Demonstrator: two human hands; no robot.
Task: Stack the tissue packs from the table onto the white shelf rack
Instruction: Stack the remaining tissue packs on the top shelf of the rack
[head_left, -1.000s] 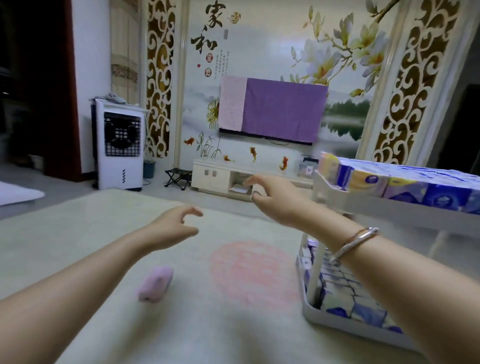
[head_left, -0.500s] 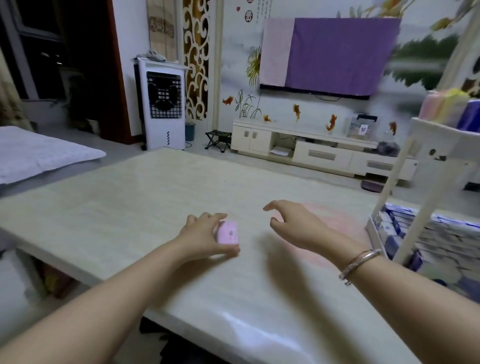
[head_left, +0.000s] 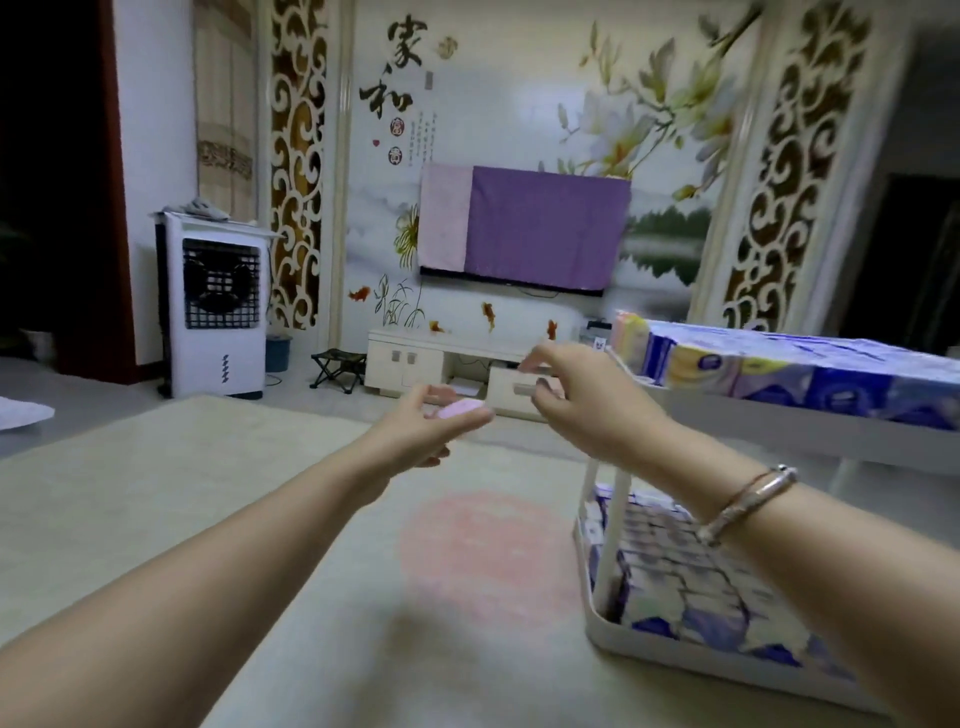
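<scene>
One pink tissue pack, small, flat, soft-edged | long axis lying left-right, roughly level | pinched in left hand above table far edge | right hand just beside, fingers loosely curled, empty; near white shelf rack

Beige table w/ white rack

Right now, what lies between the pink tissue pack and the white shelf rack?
In the head view, only the right hand lies between the pink tissue pack, held by the left hand, and the white shelf rack.
</scene>
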